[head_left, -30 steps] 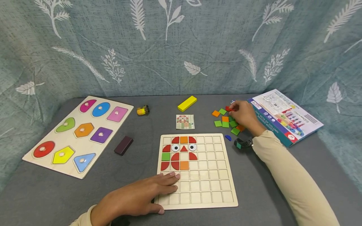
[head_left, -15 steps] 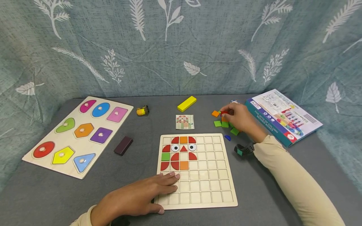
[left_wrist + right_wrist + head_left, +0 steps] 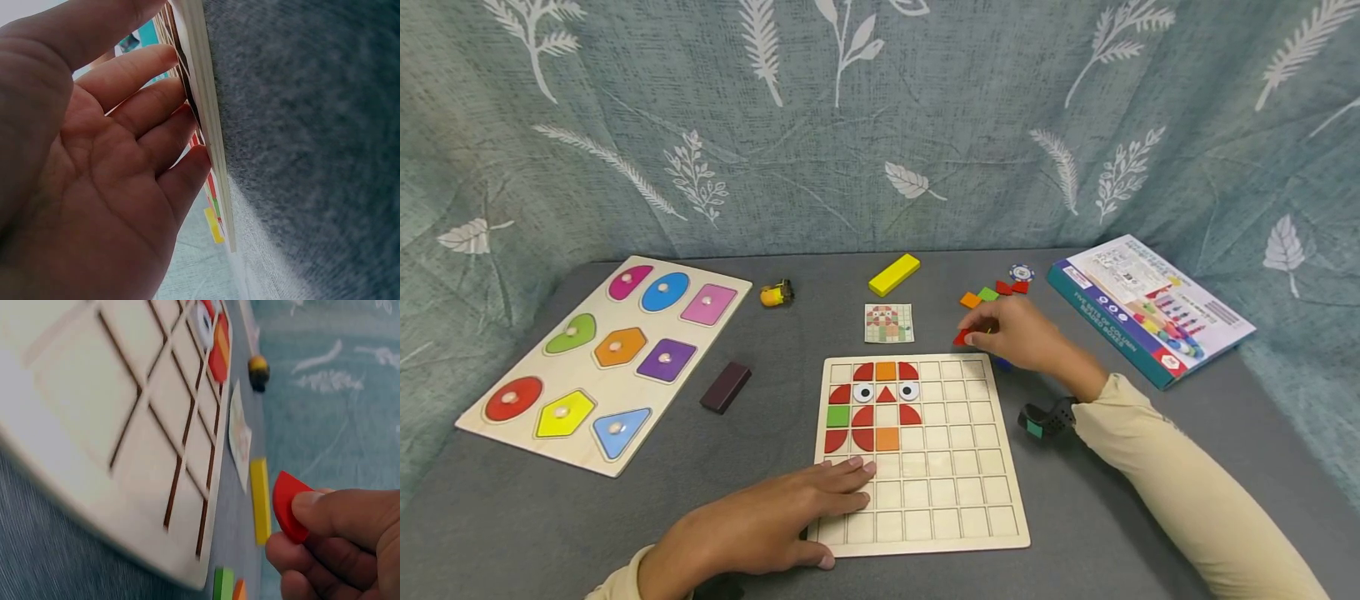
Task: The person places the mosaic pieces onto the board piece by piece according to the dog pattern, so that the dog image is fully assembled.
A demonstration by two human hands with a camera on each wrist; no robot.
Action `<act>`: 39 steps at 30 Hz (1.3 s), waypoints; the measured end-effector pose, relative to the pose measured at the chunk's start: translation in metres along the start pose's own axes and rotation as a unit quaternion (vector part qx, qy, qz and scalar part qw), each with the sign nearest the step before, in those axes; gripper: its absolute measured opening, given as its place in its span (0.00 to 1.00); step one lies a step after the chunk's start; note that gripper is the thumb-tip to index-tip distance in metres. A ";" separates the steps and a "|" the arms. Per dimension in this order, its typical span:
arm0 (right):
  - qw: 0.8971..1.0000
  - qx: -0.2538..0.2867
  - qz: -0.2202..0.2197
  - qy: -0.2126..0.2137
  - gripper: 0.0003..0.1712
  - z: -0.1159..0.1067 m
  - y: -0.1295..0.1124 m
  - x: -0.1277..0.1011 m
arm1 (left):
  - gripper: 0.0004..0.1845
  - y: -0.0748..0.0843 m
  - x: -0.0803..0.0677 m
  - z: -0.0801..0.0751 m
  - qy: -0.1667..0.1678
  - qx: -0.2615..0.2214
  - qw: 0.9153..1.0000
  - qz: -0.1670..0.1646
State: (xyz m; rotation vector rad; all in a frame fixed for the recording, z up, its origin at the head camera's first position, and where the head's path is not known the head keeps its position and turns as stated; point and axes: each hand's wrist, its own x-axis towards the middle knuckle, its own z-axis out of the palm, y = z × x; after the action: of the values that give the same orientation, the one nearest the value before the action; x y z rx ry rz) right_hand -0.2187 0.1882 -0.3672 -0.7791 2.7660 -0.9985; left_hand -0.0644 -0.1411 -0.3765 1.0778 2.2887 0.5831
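My right hand (image 3: 1015, 333) pinches a red quarter-circle tile (image 3: 287, 503) between thumb and finger, just beyond the far right corner of a wooden grid board (image 3: 955, 483). My left hand (image 3: 775, 512) rests with fingers extended on the board's near left part. Red curved tiles (image 3: 864, 440), an orange square tile (image 3: 887, 439), a green square tile (image 3: 838, 416) and two eye discs (image 3: 909, 391) sit in the board's upper left cells. A small picture card (image 3: 889, 323) lies behind the board. Loose tiles (image 3: 987, 294) lie behind my right hand, which hides part of the pile.
A shape puzzle board (image 3: 580, 358) lies at the left, with a dark brown block (image 3: 726, 387) beside it. Farther back are a small yellow toy (image 3: 777, 293), a yellow block (image 3: 894, 275) and a poker chip (image 3: 1021, 272). A flat box (image 3: 1150, 308) lies at right.
My right hand has carried the red tile from the loose pile leftward and nearer, toward the grid board, uncovering the poker chip and other red tiles. My left hand has stayed put.
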 end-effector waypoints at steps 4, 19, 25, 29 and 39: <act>0.999 0.029 -0.027 -0.033 0.08 0.005 -0.008 -0.004 | 0.33 0.000 0.000 0.000 -0.002 0.000 1.000 -0.001; 0.985 0.070 -0.073 -0.138 0.08 0.030 -0.038 -0.018 | 0.33 0.000 0.001 0.000 -0.006 -0.006 1.000 -0.005; 0.977 0.081 -0.102 -0.171 0.09 0.042 -0.049 -0.021 | 0.33 0.000 0.001 0.000 -0.002 -0.005 1.000 0.003; 0.973 0.061 -0.107 -0.196 0.09 0.048 -0.057 -0.022 | 0.33 0.000 0.001 -0.001 -0.005 -0.005 1.000 0.001; 0.976 -0.008 -0.135 -0.171 0.09 0.063 -0.063 -0.024 | 0.33 0.001 0.002 -0.002 -0.010 -0.005 1.000 -0.006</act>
State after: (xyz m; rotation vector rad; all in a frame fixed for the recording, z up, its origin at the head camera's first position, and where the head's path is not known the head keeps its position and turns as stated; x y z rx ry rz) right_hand -0.1540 0.1229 -0.3793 -1.2252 2.4196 -0.7897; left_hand -0.0657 -0.1394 -0.3752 1.0597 2.2706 0.5770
